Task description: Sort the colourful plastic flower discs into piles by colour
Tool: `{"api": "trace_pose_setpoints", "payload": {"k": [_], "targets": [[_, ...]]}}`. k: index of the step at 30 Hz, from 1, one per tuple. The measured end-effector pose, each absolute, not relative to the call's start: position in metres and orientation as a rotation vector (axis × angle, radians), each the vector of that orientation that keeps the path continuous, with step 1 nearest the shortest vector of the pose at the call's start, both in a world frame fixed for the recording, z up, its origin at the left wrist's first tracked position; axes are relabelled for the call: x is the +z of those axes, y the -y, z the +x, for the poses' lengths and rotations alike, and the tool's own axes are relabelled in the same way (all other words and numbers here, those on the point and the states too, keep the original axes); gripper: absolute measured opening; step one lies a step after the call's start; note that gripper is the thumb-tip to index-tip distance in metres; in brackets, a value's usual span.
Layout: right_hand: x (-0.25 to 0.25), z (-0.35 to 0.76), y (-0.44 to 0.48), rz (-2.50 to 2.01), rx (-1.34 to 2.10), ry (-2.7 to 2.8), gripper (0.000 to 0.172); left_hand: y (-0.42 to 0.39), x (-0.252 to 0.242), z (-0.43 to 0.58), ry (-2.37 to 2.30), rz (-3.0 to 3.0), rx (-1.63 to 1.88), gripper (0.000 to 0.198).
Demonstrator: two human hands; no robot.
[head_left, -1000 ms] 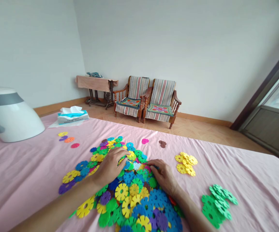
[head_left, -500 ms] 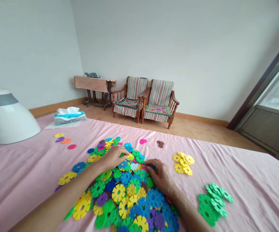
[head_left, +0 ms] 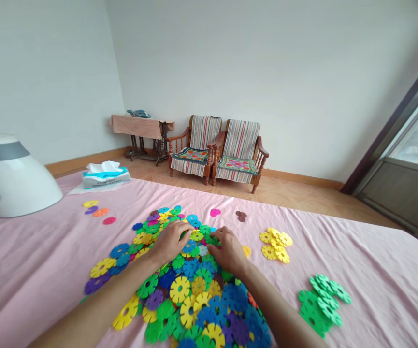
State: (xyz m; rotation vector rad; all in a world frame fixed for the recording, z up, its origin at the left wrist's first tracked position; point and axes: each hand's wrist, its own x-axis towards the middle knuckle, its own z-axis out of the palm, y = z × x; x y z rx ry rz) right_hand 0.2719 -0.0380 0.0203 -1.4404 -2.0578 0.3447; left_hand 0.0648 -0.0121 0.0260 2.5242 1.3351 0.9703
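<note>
A heap of flat plastic snowflake discs (head_left: 180,289) in yellow, blue, green, purple and other colours covers the near middle of the cloth. Over its far part is my left hand (head_left: 172,241), thumb and fingers closed; a yellow snowflake disc (head_left: 194,230) shows edge-on at the fingertips. My right hand (head_left: 227,249) reaches over the right side of the heap, fingers bent down and thumb apart from the index finger. No disc is visible in it. Both palms face down, and the discs beneath them are hidden.
Right of the heap lie a yellow group (head_left: 276,245) and a green group (head_left: 323,302) of discs. Brown discs (head_left: 241,216), a pink one (head_left: 215,212) and several loose ones lie farther back. A white jug (head_left: 20,181) and a tissue box (head_left: 106,176) stand left on the pink cloth (head_left: 368,261).
My right hand has moved left and slightly up over the heap, baring a yellow disc to its right. My left hand has stayed nearly in place.
</note>
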Motion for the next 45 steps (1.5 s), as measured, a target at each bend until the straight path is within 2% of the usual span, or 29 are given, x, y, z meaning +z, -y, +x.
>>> {"api": "trace_pose_setpoints", "payload": {"k": [5,11,16,21,30,38,43,45], "targets": [[0.026,0.269,0.042,-1.501,0.175,2.212,0.016,0.011,0.024,0.064,-1.333,2.522,0.983,0.019],[0.022,0.268,0.052,-1.59,-0.137,2.235,0.027,0.01,0.022,0.063,-1.313,2.518,1.003,0.02],[0.015,0.28,0.05,-1.656,0.128,1.917,0.016,0.01,0.022,0.063,-1.312,2.515,1.02,0.02],[0.013,0.301,0.05,-1.526,0.323,1.777,0.023,0.009,0.022,0.062,-1.309,2.514,1.025,0.021],[0.03,0.406,0.065,-1.662,0.292,1.738,0.029,0.007,0.02,0.061,-1.294,2.509,1.021,0.021],[0.018,0.5,0.09,-1.996,0.344,1.757,0.023,0.005,0.018,0.061,-1.317,2.516,1.006,0.022],[0.011,0.481,0.117,-1.889,0.039,1.863,0.024,0.006,0.02,0.061,-1.328,2.527,1.0,0.022],[0.01,0.462,0.136,-1.757,-0.059,2.008,0.03,0.006,0.021,0.061,-1.329,2.531,0.998,0.022]]}}
